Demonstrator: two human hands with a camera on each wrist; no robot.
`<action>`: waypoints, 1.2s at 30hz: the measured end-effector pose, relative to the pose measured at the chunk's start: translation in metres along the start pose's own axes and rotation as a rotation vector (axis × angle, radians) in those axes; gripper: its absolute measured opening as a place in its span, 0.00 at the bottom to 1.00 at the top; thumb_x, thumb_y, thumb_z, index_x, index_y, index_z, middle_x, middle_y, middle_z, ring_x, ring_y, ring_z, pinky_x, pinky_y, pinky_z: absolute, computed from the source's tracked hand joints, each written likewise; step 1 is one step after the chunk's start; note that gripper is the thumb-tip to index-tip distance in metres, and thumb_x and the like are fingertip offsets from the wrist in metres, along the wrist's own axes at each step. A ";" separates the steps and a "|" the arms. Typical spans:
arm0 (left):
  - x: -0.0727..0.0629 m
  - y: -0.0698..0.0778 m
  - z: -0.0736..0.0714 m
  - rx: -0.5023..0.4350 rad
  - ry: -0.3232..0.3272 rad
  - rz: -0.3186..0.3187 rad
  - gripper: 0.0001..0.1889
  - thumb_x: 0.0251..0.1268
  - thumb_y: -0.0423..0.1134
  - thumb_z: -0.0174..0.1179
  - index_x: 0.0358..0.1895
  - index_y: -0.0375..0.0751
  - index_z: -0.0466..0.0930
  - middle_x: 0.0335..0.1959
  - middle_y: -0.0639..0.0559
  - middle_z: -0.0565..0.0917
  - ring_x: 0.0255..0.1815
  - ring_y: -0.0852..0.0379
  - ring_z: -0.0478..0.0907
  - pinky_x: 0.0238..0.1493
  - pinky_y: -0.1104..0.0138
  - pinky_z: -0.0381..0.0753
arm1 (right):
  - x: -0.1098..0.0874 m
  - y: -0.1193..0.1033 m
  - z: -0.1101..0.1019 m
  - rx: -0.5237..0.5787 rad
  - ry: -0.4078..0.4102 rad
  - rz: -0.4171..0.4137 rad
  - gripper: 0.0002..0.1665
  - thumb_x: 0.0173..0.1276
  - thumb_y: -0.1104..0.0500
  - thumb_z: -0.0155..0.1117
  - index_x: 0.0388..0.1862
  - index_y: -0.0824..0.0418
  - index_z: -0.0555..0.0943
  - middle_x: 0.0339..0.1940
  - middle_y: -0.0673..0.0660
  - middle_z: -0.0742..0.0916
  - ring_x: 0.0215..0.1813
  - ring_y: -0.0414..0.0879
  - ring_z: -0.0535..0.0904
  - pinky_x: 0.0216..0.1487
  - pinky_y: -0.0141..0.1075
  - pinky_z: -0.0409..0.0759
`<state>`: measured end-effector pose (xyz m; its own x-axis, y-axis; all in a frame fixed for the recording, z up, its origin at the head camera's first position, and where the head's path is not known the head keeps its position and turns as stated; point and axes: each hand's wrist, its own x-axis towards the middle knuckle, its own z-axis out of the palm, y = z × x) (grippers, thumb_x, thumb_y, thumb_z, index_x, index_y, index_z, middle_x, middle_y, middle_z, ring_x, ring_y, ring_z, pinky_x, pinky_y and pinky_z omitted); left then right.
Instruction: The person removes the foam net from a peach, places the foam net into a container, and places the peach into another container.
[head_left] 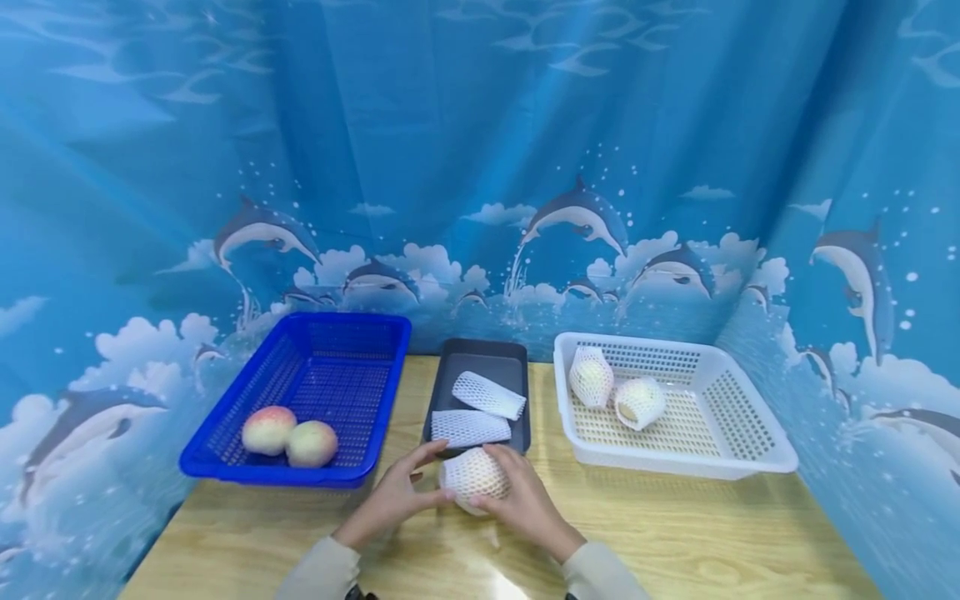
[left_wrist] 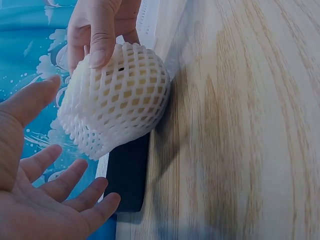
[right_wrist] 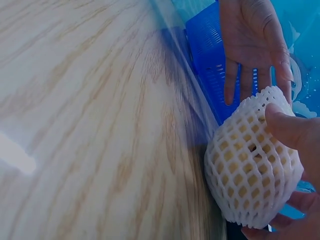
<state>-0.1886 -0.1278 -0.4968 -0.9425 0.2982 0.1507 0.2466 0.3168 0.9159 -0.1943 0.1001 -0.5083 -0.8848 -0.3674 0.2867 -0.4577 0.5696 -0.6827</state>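
A peach in a white foam net sleeve [head_left: 476, 479] is at the front of the dark tray. My right hand [head_left: 528, 504] grips it from the right, thumb pressed on the netting, as the right wrist view shows with the netted peach [right_wrist: 252, 160]. On the other side, my left hand [head_left: 397, 493] stands with fingers spread. In the left wrist view, a gap separates the left hand [left_wrist: 50, 200] from the loose end of the sleeve. Two flat foam net sleeves [head_left: 487, 394] lie on the dark tray [head_left: 489, 354] beyond my hands.
On the left stands a blue basket [head_left: 197, 463] with two bare peaches [head_left: 268, 430] at its near end. A white basket [head_left: 660, 458] on the right holds two netted peaches [head_left: 591, 377]. Behind the wooden table [head_left: 712, 533] hangs a blue dolphin-print curtain [head_left: 465, 125].
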 end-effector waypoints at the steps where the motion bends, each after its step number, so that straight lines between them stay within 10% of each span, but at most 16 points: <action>1: 0.000 0.000 0.000 0.003 0.000 0.001 0.40 0.50 0.43 0.73 0.68 0.36 0.66 0.65 0.35 0.71 0.63 0.34 0.68 0.61 0.41 0.70 | 0.000 0.000 0.000 0.001 -0.004 -0.003 0.47 0.52 0.44 0.73 0.67 0.65 0.68 0.65 0.67 0.74 0.65 0.62 0.70 0.64 0.60 0.69; 36: 0.001 0.004 0.000 0.026 -0.013 -0.024 0.41 0.51 0.43 0.72 0.69 0.36 0.64 0.67 0.36 0.69 0.65 0.34 0.66 0.64 0.41 0.67 | -0.009 0.008 -0.015 0.042 -0.059 0.031 0.54 0.49 0.44 0.76 0.71 0.60 0.63 0.69 0.65 0.70 0.66 0.61 0.68 0.64 0.60 0.69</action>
<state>-0.1883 -0.1261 -0.4928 -0.9453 0.3020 0.1235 0.2298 0.3476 0.9090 -0.1910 0.1184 -0.5063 -0.8911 -0.3938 0.2257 -0.4252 0.5503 -0.7186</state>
